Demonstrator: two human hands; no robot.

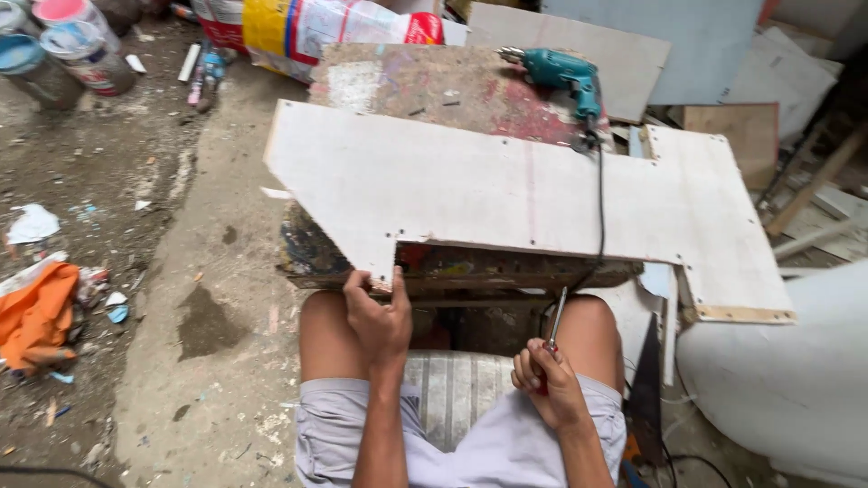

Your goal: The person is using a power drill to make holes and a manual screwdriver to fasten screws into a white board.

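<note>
A large white cut board (506, 194) lies flat across a paint-stained low table (452, 86) in front of my knees. My left hand (375, 316) grips the board's near edge at its lower corner, thumb on top. My right hand (547, 384) rests over my right thigh and holds a screwdriver (555, 323) with a red handle, its metal shaft pointing up toward the board. A teal electric drill (565, 72) lies at the far edge of the board, and its black cord (599, 208) runs across the board down toward my right hand.
Paint cans (68, 45) stand at the far left on the dirty ground. An orange cloth (36, 316) lies at the left. Board offcuts (741, 131) and timber pile up at the right, beside a white rounded object (787, 370). A printed sack (325, 32) lies behind the table.
</note>
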